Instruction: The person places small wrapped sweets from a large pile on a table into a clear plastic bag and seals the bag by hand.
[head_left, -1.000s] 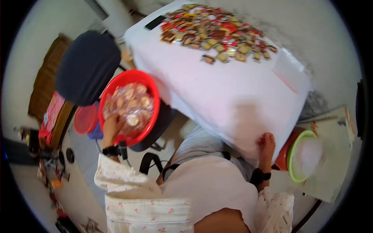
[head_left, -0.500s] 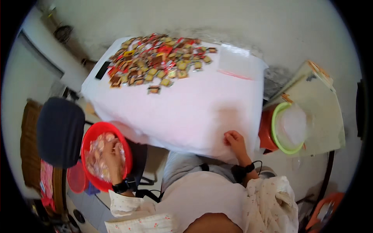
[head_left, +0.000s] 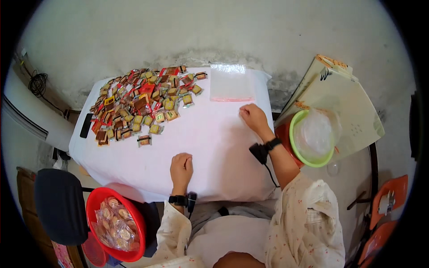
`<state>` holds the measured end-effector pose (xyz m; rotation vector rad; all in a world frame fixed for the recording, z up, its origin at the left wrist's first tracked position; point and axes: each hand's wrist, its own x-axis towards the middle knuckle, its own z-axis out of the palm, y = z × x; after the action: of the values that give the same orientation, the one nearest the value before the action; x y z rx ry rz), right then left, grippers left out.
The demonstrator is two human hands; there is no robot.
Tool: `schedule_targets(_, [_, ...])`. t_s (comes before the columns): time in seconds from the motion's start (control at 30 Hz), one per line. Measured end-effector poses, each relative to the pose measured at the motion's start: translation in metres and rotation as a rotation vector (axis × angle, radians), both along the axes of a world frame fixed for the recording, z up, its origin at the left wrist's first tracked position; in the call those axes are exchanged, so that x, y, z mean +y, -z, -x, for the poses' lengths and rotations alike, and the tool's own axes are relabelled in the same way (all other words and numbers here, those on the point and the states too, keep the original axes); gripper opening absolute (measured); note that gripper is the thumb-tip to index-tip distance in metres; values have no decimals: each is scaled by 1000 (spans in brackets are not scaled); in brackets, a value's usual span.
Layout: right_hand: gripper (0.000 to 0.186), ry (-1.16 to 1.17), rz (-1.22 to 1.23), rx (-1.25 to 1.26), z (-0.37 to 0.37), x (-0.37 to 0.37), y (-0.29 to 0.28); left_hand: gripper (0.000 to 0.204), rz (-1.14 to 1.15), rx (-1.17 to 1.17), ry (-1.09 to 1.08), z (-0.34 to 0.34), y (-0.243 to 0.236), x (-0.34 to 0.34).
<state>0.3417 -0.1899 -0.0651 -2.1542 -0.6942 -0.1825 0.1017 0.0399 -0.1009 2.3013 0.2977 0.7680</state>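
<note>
Brings left hand out of the red basin and over the desk since half a second ago, and right hand closer to the clear bags. At left, see wrapped round biscuits overlapping in that basin, with lower ones hidden. Next, find small wrapped snacks heaped across the desk's far left: probably light, crumbly, slick-filmed, best pinched by the sealed ends; too jumbled to count. Curls left fingers together near the front edge; cannot tell whether around anything. Rightward, find the bags flat at the far edge: likely thin, limp, slippery, best taken by one edge; hard to separate by eye. Curls right fingers in just beside them, tips tucked away; cannot tell if gripping.
</note>
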Motion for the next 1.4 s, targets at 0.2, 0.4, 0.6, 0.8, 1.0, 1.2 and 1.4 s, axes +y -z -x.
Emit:
schedule_targets(0.2, [16,134,278,-377,-59,46,20,7,0,1,-10,3,-1,3])
schedule_targets(0.4, [9,66,354,-383,-82,54,36,7,14,21,-33,2,-2,4])
schedule_targets(0.6, [9,69,306,-373,-87,53,39,7,26,14,-40,0,-3,4])
schedule_targets(0.8, [2,84,193,-334,-81,53,25,6,16,-15,-46,1,1,4])
schedule_targets(1.0, [4,165,-246,-440,-63,54,-3,6,14,-24,-41,3,-1,3])
schedule_targets(1.2, [8,-77,-234,-456,22,55,0,10,100,-4,-47,3,-1,-1])
schedule_targets(1.4, [8,-188,-225,-285,107,62,21,17,940,-187,44,-38,5,-43])
